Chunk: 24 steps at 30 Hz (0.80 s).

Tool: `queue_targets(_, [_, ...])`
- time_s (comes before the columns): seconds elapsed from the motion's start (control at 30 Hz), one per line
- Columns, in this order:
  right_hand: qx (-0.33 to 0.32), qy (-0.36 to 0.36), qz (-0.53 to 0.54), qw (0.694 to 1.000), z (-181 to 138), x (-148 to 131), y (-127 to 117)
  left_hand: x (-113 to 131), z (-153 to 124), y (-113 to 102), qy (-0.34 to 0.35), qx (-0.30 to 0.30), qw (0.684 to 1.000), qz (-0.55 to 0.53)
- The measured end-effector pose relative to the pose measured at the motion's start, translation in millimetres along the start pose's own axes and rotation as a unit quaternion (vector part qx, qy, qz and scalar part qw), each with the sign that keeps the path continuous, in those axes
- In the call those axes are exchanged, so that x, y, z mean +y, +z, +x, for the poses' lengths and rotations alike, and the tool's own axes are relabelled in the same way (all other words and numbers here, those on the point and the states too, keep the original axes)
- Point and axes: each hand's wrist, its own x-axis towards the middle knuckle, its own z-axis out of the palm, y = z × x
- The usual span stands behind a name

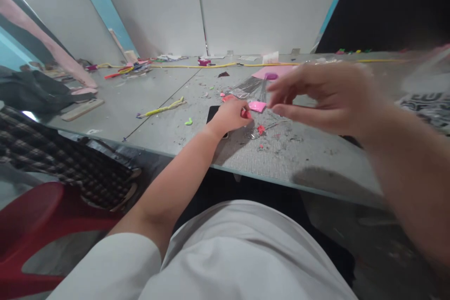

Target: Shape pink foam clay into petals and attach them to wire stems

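My left hand (230, 116) rests low over the table, its fingers closed on a soft red piece (247, 115) that looks like modelling clay. Partly covered by that hand lies a black phone-like slab (212, 112). My right hand (326, 96) is raised above the table to the right, slightly blurred, thumb and fingers apart and nothing visible between them. A bright pink packet (258, 106) lies between the two hands. Closer to me sits a crumpled red bit (260, 129), beside a thin stick (279, 123).
The grey table (176, 136) is strewn with crumbs and scraps. A yellow twisted strip (163, 108) and a green bit (189, 122) lie left. Clear plastic wrap (246, 88) and a pink sheet (270, 71) lie behind. A red stool (35, 215) and a person's checked trousers (66, 154) are at left.
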Motion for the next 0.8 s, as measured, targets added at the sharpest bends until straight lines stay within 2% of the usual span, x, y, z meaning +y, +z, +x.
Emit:
queue_targets(0.03, [-0.049,-0.028,-0.044,0.997,0,11,5,0,0,0,0.007,0.007,1.000,0.010])
queue_targets(0.07, [-0.067,-0.038,-0.069,0.995,-1,23,11,0,1,0,0.019,0.014,1.000,0.013])
queue_targets(0.13, [-0.038,-0.022,-0.095,0.994,-4,48,24,0,2,0,0.060,0.019,0.998,-0.008])
queue_targets(0.23, [-0.043,-0.019,-0.124,0.991,-8,71,39,-1,4,0,0.103,0.013,0.993,-0.054])
queue_targets(0.43, [0.005,0.008,-0.149,0.989,-5,71,47,-4,4,0,0.050,-0.032,0.998,-0.009])
queue_targets(0.57, [0.039,0.037,-0.147,0.988,-3,73,47,8,4,-4,0.043,0.018,0.989,-0.144])
queue_targets(0.67, [0.033,0.025,-0.129,0.991,-4,73,48,19,3,-7,0.010,-0.004,0.972,-0.234])
queue_targets(0.8, [0.032,0.010,-0.128,0.991,-7,72,50,23,2,-8,-0.002,-0.050,0.952,-0.303])
